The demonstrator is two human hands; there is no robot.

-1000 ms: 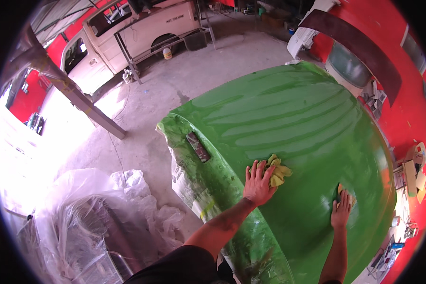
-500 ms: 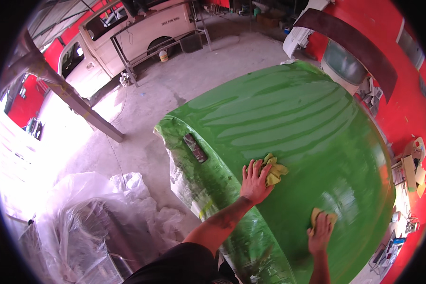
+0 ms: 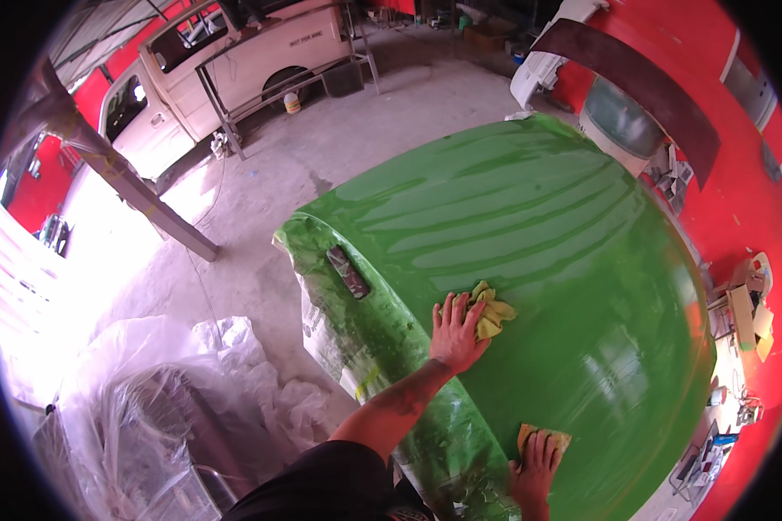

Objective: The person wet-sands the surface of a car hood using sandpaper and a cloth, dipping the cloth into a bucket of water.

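Note:
A large curved car panel (image 3: 530,234), painted green and partly wet, lies in front of me. My left hand (image 3: 457,334) rests flat on it with fingers spread, partly over a crumpled yellow cloth (image 3: 493,313) that bunches out past the thumb. Lower right, close to the panel's near edge, my right hand (image 3: 537,464) presses a tan sheet that looks like sandpaper (image 3: 557,437) against the green surface. The sheet's upper part shows beyond the fingers; the rest is hidden under them.
A dark sanding block (image 3: 347,272) sits on the plastic-masked edge (image 3: 326,323). Clear plastic sheeting (image 3: 174,373) drapes something at lower left. A post (image 3: 139,191), a metal frame stand (image 3: 278,94) and a white pickup (image 3: 243,69) are beyond. Boxes (image 3: 747,313) line the red wall.
My right hand has slid the tan sheet left and toward me, to the panel's near edge. The left hand keeps its place by the cloth. The whole view has shifted slightly.

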